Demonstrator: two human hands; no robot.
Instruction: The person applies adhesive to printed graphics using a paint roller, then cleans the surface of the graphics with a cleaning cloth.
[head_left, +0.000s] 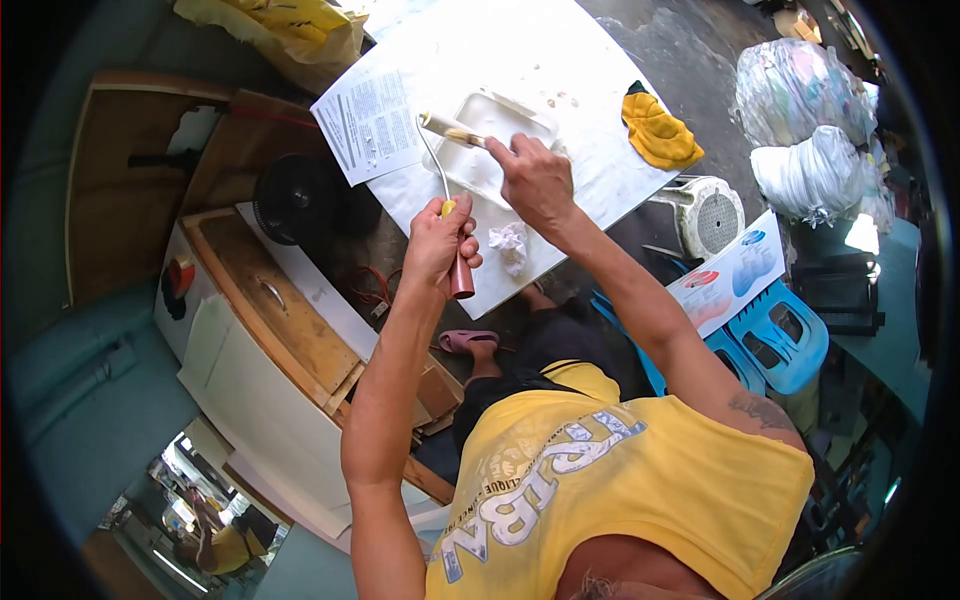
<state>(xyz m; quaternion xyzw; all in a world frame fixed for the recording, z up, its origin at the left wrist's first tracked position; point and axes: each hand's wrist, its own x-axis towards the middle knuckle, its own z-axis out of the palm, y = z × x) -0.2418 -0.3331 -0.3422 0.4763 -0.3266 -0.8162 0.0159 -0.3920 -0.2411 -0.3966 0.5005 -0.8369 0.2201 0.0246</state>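
My left hand is wrapped around the reddish-brown handle of a small paint roller, whose bent wire frame points away from me. The pale roller head is at the frame's far end, over the left side of a white tray. In my right hand is a paintbrush, its tan bristles up against the roller head. The tray lies on a white-topped table. A crumpled white tissue sits near the table's front edge, close to both hands.
A printed sheet overlaps the table's left edge. At the right corner lies a yellow cloth item. Blue plastic stools with a printed board stand to my right; a black fan and wooden cabinet are left.
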